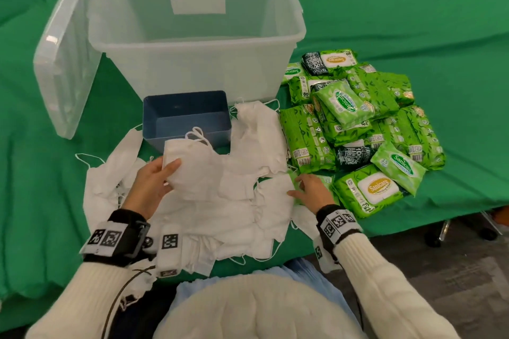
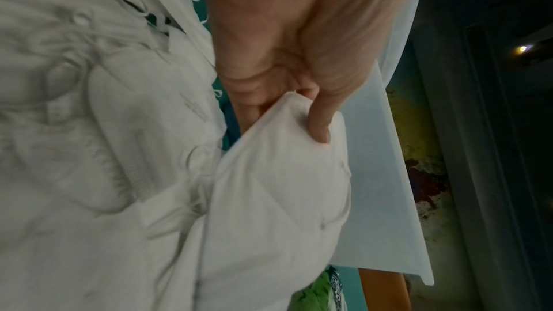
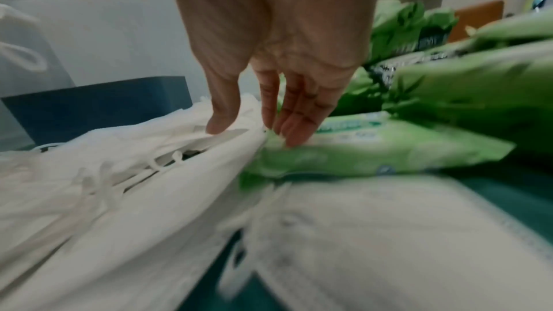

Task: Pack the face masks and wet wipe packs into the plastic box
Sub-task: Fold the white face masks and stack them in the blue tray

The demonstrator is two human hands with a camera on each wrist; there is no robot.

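Head view: I had my left hand (image 1: 150,187) pinching a face mask (image 1: 192,170) just short of the plastic box (image 1: 198,63); right hand (image 1: 312,191), nearer the wet wipe packs (image 1: 358,124), lay loosely spread, empty.

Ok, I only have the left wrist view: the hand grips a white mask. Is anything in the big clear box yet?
Observer: No, the head view shows the clear box looking empty, its lid leaning at its left side.
Operator: And the right hand?
Observer: The right hand is open, fingertips touching a pale green wipe pack beside the mask pile.
Operator: The blue tub?
Observer: The blue tub looks empty too.
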